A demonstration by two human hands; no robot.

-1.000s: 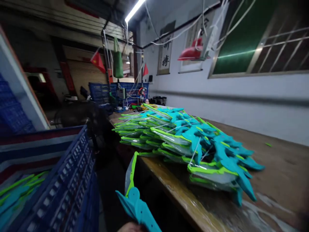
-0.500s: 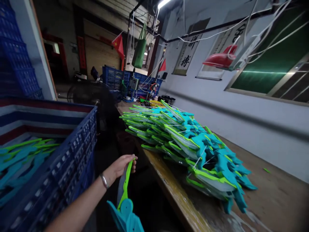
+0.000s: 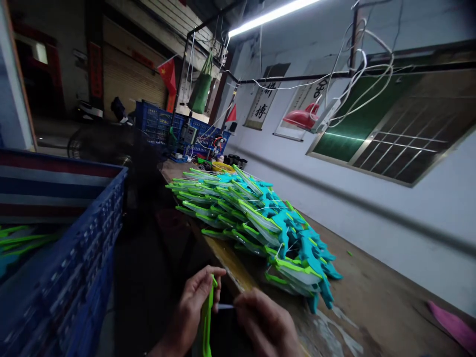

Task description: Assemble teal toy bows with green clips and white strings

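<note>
Table (image 3: pixel 372 290), beside left edge: left hand (image 3: pixel 189 308) pinches lime-green strip (image 3: pixel 208 325), right hand (image 3: pixel 267 323) curls closed on pale strip (image 3: pixel 225 307).

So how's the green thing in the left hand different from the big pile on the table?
The held green piece is a single one gripped by the left hand; the pile is many, stacked on the table. The held piece points upward, while the pile's pieces lie down. Only lime green shows clearly on the held piece; the pile also shows turquoise. Both share lime green.
</note>
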